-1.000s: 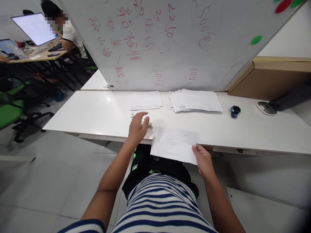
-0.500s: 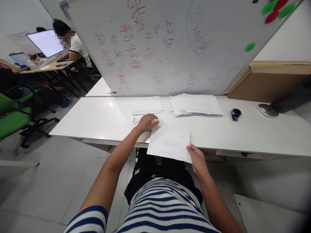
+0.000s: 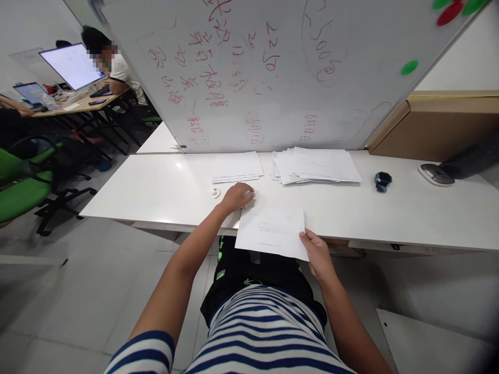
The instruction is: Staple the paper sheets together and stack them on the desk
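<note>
My right hand (image 3: 317, 253) pinches the right edge of a white printed sheet of paper (image 3: 271, 234), thumb on top. The sheet hangs partly over the front edge of the white table (image 3: 156, 192). Just beyond the sheet's upper left corner, my left hand (image 3: 237, 197) rests low over the tabletop, fingers curled together. A small pale thing shows at its fingertips, too small to name. To the left of that hand lies a small white curled object (image 3: 215, 192). Behind it is a thin stack of papers (image 3: 237, 166), with a thicker, uneven stack (image 3: 322, 165) to the right.
A whiteboard (image 3: 280, 104) with red writing and magnets stands along the table's back edge. A dark blue smartwatch (image 3: 383, 181), a computer mouse (image 3: 436, 174) and a cardboard box (image 3: 448, 124) are on the right. At the far left, a person sits at a desk near a green chair (image 3: 25, 182).
My left fingers have curled closer together, and a small pale thing now shows at their tips. The right hand and its sheet have barely moved. The view has shifted slightly.
</note>
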`<state>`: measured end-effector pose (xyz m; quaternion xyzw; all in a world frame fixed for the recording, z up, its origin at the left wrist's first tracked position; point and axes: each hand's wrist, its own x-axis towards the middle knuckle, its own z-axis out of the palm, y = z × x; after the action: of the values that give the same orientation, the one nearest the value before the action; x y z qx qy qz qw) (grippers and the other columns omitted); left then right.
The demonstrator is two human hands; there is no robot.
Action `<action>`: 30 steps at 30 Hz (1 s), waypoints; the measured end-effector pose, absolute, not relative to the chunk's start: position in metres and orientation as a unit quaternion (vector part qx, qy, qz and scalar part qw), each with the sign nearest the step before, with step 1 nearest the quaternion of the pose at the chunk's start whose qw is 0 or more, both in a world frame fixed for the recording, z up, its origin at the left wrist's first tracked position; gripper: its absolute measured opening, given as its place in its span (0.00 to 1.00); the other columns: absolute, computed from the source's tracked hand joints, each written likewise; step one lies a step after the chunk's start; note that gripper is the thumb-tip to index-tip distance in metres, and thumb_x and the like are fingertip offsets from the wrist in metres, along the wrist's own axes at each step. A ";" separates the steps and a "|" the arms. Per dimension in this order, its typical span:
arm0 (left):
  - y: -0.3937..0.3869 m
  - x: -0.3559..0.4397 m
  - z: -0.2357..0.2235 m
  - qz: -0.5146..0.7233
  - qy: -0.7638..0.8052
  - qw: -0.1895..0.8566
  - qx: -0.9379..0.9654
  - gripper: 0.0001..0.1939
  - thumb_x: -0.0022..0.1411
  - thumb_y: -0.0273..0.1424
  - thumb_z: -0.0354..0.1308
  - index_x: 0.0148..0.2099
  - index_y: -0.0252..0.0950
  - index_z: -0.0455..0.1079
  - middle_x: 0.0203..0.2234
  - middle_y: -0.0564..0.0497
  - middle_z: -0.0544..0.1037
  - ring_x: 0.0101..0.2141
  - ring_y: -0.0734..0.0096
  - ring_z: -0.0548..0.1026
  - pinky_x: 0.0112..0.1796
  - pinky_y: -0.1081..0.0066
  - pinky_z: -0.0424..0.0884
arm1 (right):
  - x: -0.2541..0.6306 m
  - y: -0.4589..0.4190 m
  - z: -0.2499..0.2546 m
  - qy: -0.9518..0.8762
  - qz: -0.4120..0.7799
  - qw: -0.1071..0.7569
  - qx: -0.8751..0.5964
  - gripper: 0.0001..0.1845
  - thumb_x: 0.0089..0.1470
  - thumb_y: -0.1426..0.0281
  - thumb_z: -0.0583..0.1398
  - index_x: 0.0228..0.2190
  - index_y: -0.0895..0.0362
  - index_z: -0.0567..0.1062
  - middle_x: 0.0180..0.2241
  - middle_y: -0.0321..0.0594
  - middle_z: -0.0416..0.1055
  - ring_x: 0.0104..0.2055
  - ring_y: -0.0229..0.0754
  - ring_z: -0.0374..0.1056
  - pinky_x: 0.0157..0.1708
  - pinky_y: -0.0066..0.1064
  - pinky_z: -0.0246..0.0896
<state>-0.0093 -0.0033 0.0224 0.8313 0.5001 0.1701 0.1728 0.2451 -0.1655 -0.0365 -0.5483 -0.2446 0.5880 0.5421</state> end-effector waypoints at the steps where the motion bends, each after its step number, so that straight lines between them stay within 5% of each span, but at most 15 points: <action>1: -0.003 -0.009 0.021 0.170 0.500 0.176 0.830 0.16 0.63 0.38 0.47 0.45 0.38 0.72 0.45 0.46 0.76 0.50 0.57 0.68 0.47 0.61 0.65 | 0.245 -0.165 -0.036 -0.246 0.588 0.541 -0.549 0.24 0.45 0.58 0.66 0.43 0.57 0.77 0.40 0.41 0.78 0.44 0.49 0.73 0.47 0.41 0.67; 30: 0.013 -0.001 0.007 0.089 0.492 0.177 0.848 0.13 0.61 0.33 0.50 0.47 0.41 0.70 0.51 0.51 0.70 0.50 0.60 0.67 0.49 0.62 0.64 | 0.251 -0.158 -0.041 -0.272 0.539 0.524 -0.601 0.25 0.45 0.58 0.66 0.45 0.56 0.77 0.41 0.41 0.78 0.43 0.47 0.73 0.52 0.42 0.62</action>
<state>-0.0009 0.0127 0.0066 0.8476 0.4921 0.0891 0.1772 0.2505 -0.1577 -0.0412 -0.6013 -0.2721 0.5388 0.5236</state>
